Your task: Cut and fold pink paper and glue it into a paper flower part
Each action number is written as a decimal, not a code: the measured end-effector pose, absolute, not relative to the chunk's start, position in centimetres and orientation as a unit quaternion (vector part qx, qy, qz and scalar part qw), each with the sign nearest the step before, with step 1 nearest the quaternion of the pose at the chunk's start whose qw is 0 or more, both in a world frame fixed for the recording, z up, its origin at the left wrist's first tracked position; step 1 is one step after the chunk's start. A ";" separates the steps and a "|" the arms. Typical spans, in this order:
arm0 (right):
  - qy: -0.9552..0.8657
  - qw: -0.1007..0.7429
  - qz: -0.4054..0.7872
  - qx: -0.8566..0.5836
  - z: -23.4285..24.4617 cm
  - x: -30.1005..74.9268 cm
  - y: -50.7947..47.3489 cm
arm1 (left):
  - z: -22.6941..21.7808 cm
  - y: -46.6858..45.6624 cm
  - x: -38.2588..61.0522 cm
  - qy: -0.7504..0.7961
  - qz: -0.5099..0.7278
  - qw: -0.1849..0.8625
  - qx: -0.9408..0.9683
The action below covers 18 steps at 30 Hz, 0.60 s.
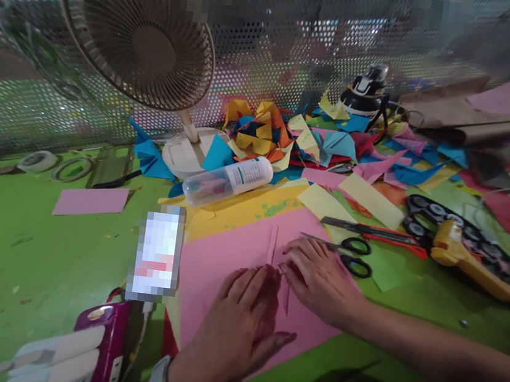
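A large pink paper sheet [223,261] lies in front of me, and both hands rest on it. My left hand [242,313] is palm down, fingers laid forward and thumb stretched out to the right. Its fingertips touch the lower end of a narrow folded pink paper strip [273,243]. My right hand [318,279] is bent, thumb and fingertips drawn close together beside the strip; whether a bit of paper is pinched there is hidden. A second thin pink edge [287,300] shows below it. Black-handled scissors [355,246] lie just behind my right hand.
A red cutter knife [380,232] and a yellow glue gun [465,257] lie to the right. Behind the sheet are a clear bottle [228,181] and piled folded papers [267,130]. A fan [154,48], a phone [157,253] and a purple power strip [111,334] stand left.
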State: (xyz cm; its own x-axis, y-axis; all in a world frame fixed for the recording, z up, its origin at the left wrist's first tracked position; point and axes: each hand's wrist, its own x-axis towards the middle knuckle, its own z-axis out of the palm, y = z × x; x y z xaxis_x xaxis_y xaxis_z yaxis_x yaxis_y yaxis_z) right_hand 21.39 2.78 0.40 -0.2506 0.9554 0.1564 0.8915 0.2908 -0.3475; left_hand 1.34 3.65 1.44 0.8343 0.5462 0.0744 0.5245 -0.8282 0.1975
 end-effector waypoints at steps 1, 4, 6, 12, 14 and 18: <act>-0.785 0.170 0.094 -0.588 0.4 21.4 2.8 | 1.5 3.7 1.3 0.282 0.063 0.092 0.953; -0.782 0.170 0.097 -0.592 0.4 21.3 2.8 | 1.5 3.8 1.4 0.289 0.055 0.113 0.949; -0.779 0.171 0.102 -0.595 0.4 21.3 2.8 | 1.5 3.9 1.4 0.289 0.050 0.122 0.948; -0.789 0.201 0.103 -0.572 0.4 21.9 2.5 | 1.8 4.0 1.3 0.286 0.052 0.131 0.948; -0.802 0.202 0.068 -0.558 0.3 22.3 2.1 | 2.0 4.0 1.3 0.284 0.057 0.132 0.948; -0.852 0.167 -0.004 -0.496 -0.1 22.9 0.9 | 1.9 4.0 1.3 0.280 0.069 0.129 0.949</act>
